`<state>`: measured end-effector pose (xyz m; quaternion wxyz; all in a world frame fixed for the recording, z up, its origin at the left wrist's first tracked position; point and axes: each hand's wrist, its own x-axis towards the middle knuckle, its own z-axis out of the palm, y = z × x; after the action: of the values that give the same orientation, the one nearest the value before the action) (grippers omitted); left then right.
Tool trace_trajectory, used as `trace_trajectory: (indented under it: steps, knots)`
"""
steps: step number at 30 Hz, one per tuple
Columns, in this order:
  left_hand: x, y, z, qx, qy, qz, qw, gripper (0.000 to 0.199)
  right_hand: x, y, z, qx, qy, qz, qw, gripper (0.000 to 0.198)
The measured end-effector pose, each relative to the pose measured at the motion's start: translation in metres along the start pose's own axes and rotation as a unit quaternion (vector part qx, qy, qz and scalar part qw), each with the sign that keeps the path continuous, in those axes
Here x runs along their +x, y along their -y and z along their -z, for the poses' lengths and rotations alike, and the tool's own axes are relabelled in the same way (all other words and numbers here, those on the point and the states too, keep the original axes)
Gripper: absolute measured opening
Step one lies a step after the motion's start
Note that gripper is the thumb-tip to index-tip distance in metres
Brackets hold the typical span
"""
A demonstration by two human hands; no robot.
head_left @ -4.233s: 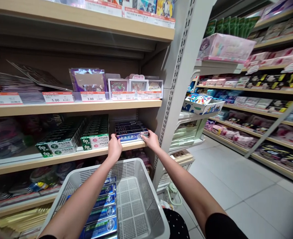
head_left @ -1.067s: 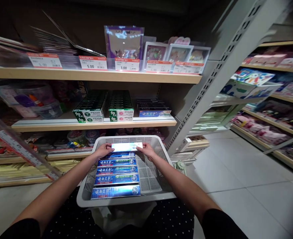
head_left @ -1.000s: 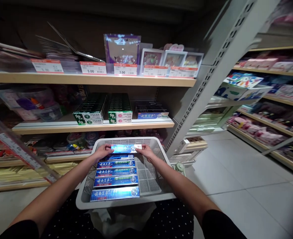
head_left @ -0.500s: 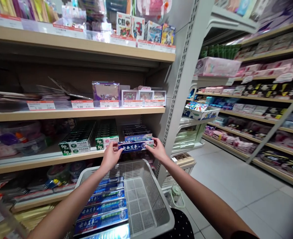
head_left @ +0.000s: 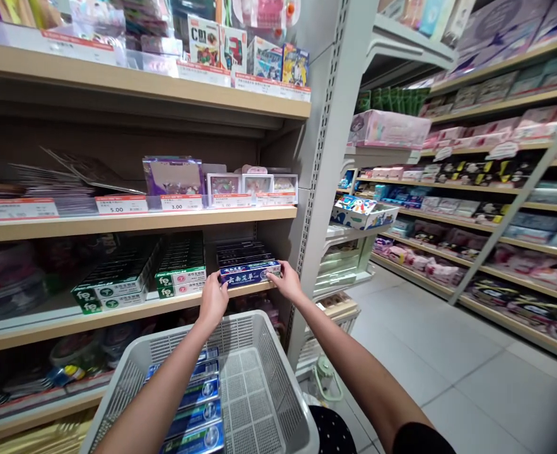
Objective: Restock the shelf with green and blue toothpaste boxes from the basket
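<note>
Between my two hands is a dark blue toothpaste box [head_left: 245,276], lying lengthwise at the front of the lower shelf. My left hand [head_left: 213,299] closes its fingers on the box's left end. At the right end, my right hand [head_left: 285,282] grips with thumb and fingers. Behind it, a row of dark toothpaste boxes [head_left: 243,251] runs back into the shelf. Below my arms, a grey plastic basket [head_left: 285,384] has several blue toothpaste boxes [head_left: 200,413] lined up along its left side, partly hidden by my left forearm.
Green and white toothpaste boxes [head_left: 181,280] stand in stacks left of my hands. Above is a wooden shelf edge [head_left: 164,221] with price tags. A grey perforated upright [head_left: 323,151] rises at the right. Beyond it are a tiled floor [head_left: 415,328] and stocked shelves.
The held toothpaste box has moved back against the row on the shelf, with both hands still at its ends. The view has shifted, so the shelves appear further left.
</note>
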<state>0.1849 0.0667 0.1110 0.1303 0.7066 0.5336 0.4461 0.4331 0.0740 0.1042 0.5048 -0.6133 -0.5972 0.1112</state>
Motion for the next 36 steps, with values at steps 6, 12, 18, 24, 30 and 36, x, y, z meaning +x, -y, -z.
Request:
trace_trajectory:
  steps: [6, 12, 18, 24, 30, 36]
  knots:
    - [0.008, 0.003, -0.006, 0.007, 0.003, 0.013, 1.000, 0.040, 0.012, -0.011, -0.007, 0.024, 0.001, -0.007, 1.000, 0.055]
    - [0.016, 0.002, -0.011, 0.066, -0.012, 0.016, 0.998, 0.035, 0.024, -0.010, -0.012, 0.000, 0.012, -0.013, 1.000, 0.054]
    - [0.029, -0.001, -0.017, 0.132, -0.009, 0.044, 0.990, 0.028, 0.036, -0.003, -0.017, -0.017, 0.016, -0.023, 0.999, 0.055]
    - [0.030, -0.002, -0.022, 0.168, 0.001, 0.059, 0.984, 0.027, 0.038, -0.003, -0.019, -0.014, 0.011, -0.036, 0.999, 0.056]
    - [0.022, -0.003, -0.020, 0.141, 0.003, 0.020, 0.990, 0.042, 0.034, -0.008, -0.021, -0.008, 0.001, -0.022, 1.000, 0.081]
    - [-0.015, 0.006, 0.003, 0.070, 0.032, -0.096, 0.992, 0.058, 0.008, -0.001, -0.023, -0.013, -0.050, 0.001, 0.999, 0.087]
